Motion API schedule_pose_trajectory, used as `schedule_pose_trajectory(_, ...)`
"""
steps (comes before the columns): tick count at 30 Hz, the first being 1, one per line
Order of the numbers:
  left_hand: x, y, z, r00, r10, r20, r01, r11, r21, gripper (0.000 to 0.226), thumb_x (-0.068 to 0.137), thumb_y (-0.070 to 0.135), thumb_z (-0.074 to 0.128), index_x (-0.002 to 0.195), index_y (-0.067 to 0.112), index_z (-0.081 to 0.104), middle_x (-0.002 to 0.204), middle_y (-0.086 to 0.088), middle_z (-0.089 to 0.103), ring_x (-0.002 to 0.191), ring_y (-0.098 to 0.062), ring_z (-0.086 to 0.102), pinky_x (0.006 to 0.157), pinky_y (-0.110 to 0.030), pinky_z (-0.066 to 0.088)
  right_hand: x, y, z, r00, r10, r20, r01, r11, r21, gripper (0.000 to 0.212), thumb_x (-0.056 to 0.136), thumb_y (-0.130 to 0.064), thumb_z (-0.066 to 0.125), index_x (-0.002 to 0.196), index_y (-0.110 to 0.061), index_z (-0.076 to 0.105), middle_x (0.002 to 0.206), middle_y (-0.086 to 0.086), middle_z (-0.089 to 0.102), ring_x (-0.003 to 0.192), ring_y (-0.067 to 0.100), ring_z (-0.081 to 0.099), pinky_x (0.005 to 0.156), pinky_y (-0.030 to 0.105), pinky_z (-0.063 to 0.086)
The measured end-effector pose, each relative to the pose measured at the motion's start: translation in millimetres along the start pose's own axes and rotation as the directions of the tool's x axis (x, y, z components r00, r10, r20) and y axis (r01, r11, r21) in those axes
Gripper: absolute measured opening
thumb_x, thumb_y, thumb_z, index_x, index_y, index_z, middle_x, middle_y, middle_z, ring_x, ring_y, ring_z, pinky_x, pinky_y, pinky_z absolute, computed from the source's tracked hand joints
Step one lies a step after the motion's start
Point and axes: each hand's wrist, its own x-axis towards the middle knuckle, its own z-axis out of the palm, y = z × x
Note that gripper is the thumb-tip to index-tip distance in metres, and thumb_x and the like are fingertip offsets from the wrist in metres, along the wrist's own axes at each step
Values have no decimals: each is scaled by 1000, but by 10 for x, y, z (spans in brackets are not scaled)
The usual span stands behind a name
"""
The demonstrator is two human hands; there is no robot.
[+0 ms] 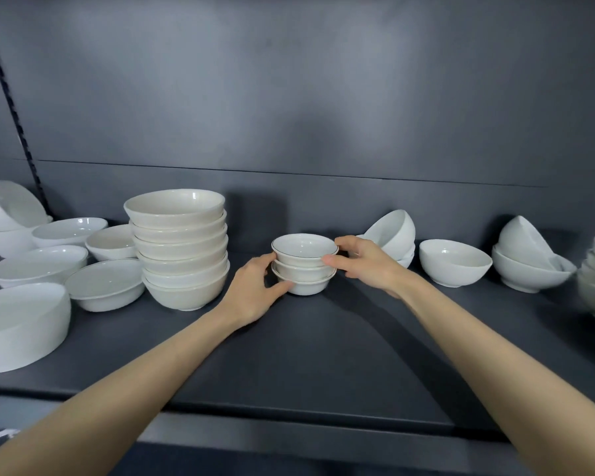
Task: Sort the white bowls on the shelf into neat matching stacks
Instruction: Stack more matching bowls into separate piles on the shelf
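Dark grey shelf (323, 338): one stack of three small white ceramic bowls (304, 266) is gripped by two curled hands, left hand (251, 293) at nine o'clock, right hand (364, 262) at three.

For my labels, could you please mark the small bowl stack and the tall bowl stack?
small bowl stack (304, 267): head view, middle bowl's side.
tall bowl stack (181, 245): head view, third bowl's side.

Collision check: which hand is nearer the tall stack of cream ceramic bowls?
Left. Left hand sits just right of the tall cream ceramic bowl stack; right hand lies farther right, beyond the small white bowls.
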Motion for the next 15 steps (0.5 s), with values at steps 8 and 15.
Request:
schedule_pose_trajectory(8, -167, 379, -299, 999, 35, 41, -48, 927, 373, 35, 88, 31, 62, 118, 13, 60, 118, -7, 63, 112, -26, 56, 94, -39, 44, -403, -295, -157, 999, -46, -20, 38, 959, -282, 35, 89, -26, 66, 120, -11, 59, 119, 9, 63, 110, 27, 59, 94, 34, 44)
schedule_pose_trajectory(15, -642, 844, -716, 996, 90, -12, -69, 834, 548, 43, 91, 33, 58, 128, 12, 53, 125, -10, 59, 114, -28, 54, 92, -36, 44, -764, -633, -241, 987, -157, -23, 121, 841, -527, 38, 90, -25, 64, 123, -9, 57, 125, 8, 59, 115, 26, 53, 95, 35, 43)
